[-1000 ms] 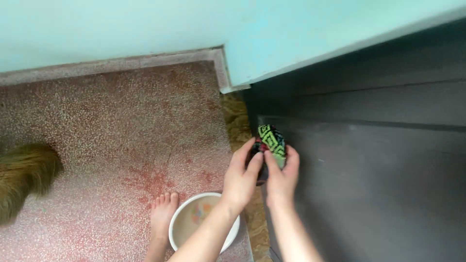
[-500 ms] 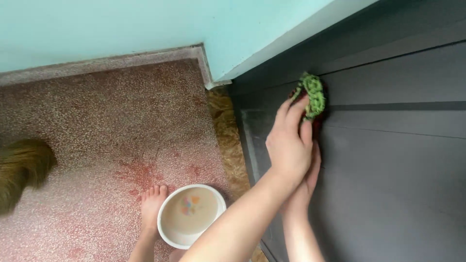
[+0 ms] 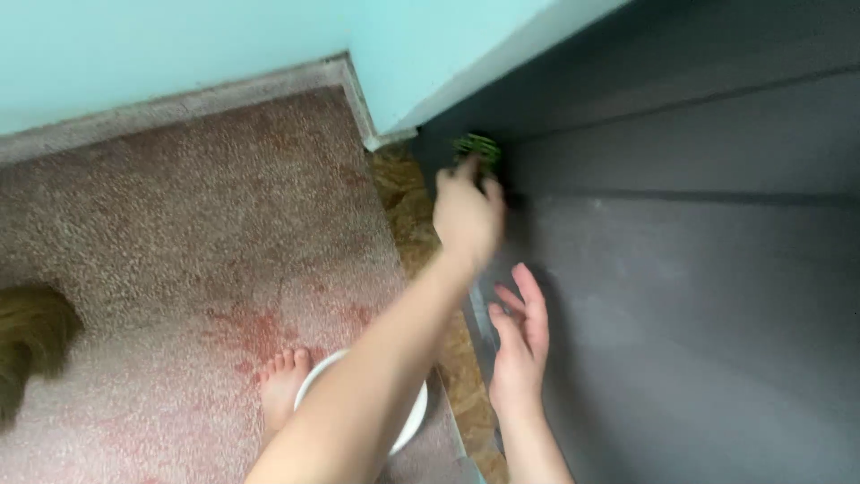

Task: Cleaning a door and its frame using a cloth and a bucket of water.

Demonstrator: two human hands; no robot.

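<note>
The left hand (image 3: 466, 215) has carried the green cloth (image 3: 476, 146) to the grey door's (image 3: 699, 296) upper-left corner, gripping it, while the right hand (image 3: 520, 345) has let go and rests open-fingered lower on the door.

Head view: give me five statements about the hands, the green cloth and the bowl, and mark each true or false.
1. The left hand presses the green cloth against the grey door. True.
2. The right hand also grips the cloth. False: it rests open, flat on the door, lower down.
3. The white bowl stands on the floor by a bare foot. True.
4. The cloth lies in the bowl. False: it is up at the door's edge.
5. The wall is red. False: it is pale turquoise.
</note>
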